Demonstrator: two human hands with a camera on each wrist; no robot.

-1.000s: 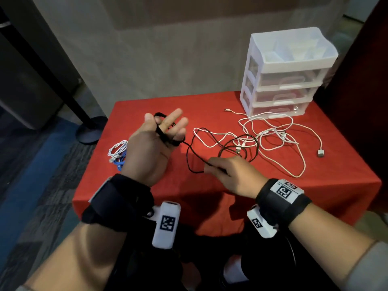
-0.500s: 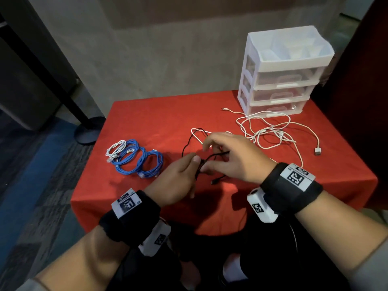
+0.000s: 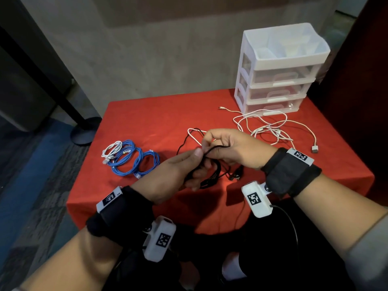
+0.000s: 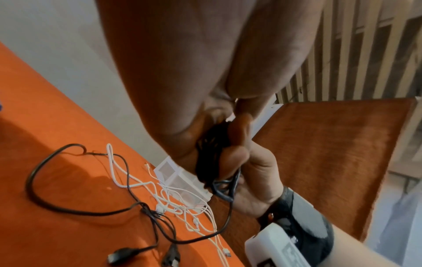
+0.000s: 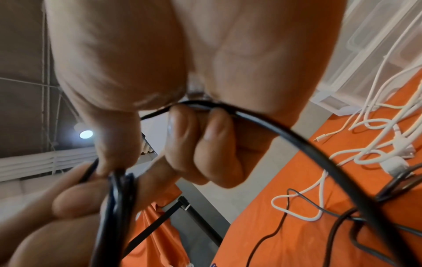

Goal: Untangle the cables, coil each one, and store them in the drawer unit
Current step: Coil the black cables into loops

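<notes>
My left hand [image 3: 184,166] grips a bundle of black cable [image 3: 210,177] loops just above the red table [image 3: 159,114]. My right hand [image 3: 228,148] meets it from the right and pinches a strand of the same black cable [image 5: 274,126] between thumb and fingers. In the left wrist view the black cable [image 4: 210,159] coil sits in my left palm, and its loose part trails on the cloth to a plug [image 4: 121,256]. A loose tangle of white cables [image 3: 266,127] lies behind my right hand, one with a square white plug [image 3: 314,148]. The white drawer unit [image 3: 279,68] stands at the back right, drawers closed.
Coiled blue cables [image 3: 134,160] and a small coiled white cable [image 3: 112,150] lie at the table's left side. A black stand base [image 3: 84,131] sits on the floor beyond the left corner. A dark panel [image 3: 361,80] rises at the right.
My left hand came down from a raised, spread pose with the cable looped on it, and both hands have met over the table's middle, now holding the black cable together slightly higher.
</notes>
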